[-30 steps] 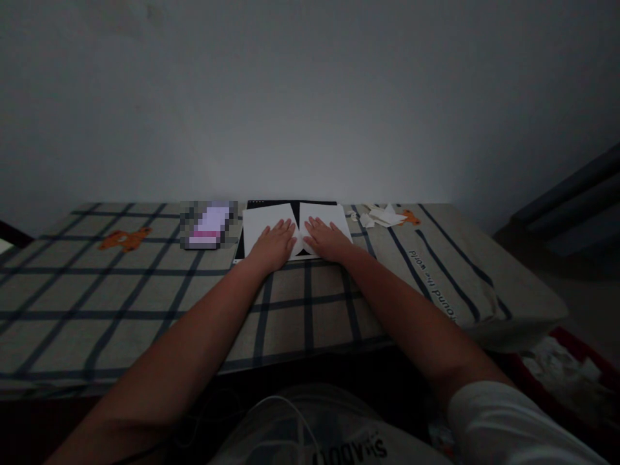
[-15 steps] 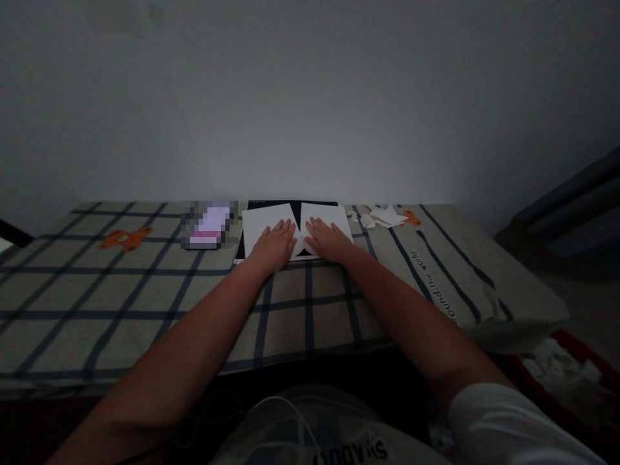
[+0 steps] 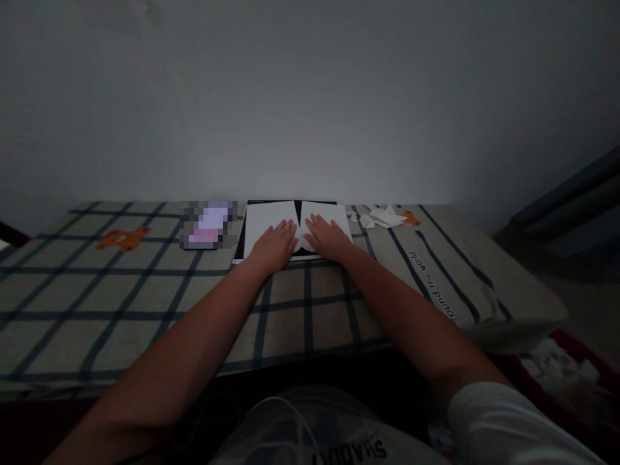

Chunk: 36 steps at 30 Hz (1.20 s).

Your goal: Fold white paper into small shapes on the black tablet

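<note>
Two white paper pieces lie side by side on a black sheet point(image 3: 239, 240) with a pale edge. My left hand point(image 3: 276, 247) rests flat, fingers stretched out, on the lower right part of the left white paper point(image 3: 266, 216). On the right white paper point(image 3: 329, 210) lies my right hand point(image 3: 327, 237), its palm down and its fingers extended. A narrow dark wedge shows between the two papers, wider toward the wall. The parts of the papers beneath both palms are hidden.
A blurred phone-like device point(image 3: 210, 225) lies left of the black sheet. Torn white paper scraps point(image 3: 385, 217) sit to the right. The checked tablecloth point(image 3: 145, 336) covers the table against the wall point(image 3: 310, 97). A red container point(image 3: 562, 374) holding pale scraps stands low at the right.
The left paper has turned slightly and shifted right with my left hand, narrowing the dark gap between the papers. My right hand stays almost in place.
</note>
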Tool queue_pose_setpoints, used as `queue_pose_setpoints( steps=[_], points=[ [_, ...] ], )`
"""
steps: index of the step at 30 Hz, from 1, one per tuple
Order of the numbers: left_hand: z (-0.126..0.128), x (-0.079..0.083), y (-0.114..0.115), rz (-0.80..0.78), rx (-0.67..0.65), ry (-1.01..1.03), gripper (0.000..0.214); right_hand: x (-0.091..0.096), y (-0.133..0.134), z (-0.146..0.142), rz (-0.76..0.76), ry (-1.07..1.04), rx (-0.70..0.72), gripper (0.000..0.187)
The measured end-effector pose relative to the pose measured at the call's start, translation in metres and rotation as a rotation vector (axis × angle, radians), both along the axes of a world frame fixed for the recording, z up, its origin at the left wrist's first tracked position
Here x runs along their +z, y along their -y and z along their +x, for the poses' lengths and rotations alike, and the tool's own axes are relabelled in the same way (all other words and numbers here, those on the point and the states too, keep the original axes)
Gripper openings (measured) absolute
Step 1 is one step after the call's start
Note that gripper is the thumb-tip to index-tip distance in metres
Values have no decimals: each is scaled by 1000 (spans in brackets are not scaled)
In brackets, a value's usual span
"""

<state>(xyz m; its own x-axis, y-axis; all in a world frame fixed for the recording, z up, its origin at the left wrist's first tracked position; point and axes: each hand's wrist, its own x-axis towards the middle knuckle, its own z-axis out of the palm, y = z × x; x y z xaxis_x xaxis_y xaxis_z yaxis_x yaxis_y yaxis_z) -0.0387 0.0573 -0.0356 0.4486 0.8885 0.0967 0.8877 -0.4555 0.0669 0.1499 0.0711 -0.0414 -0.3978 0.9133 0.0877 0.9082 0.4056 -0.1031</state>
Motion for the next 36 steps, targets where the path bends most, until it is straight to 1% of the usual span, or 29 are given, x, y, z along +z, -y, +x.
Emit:
queue_pose_setpoints(
  steps=[3, 8, 19, 31, 36],
  points=[
    [0, 0, 0, -7, 17, -8, 55, 1, 1, 0, 6, -8, 11, 63],
    [1, 1, 1, -13, 34, -11, 55, -3, 2, -1, -31, 2, 44, 62],
    [2, -5, -2, -5, 45, -20, 56, -9, 0, 1, -18, 3, 51, 63],
    [3, 1, 4, -8, 61, -29, 56, -9, -1, 3, -25, 5, 45, 63],
    [2, -1, 2, -3, 51, -4, 56, -10, 0, 5, -18, -1, 50, 64]
  ],
)
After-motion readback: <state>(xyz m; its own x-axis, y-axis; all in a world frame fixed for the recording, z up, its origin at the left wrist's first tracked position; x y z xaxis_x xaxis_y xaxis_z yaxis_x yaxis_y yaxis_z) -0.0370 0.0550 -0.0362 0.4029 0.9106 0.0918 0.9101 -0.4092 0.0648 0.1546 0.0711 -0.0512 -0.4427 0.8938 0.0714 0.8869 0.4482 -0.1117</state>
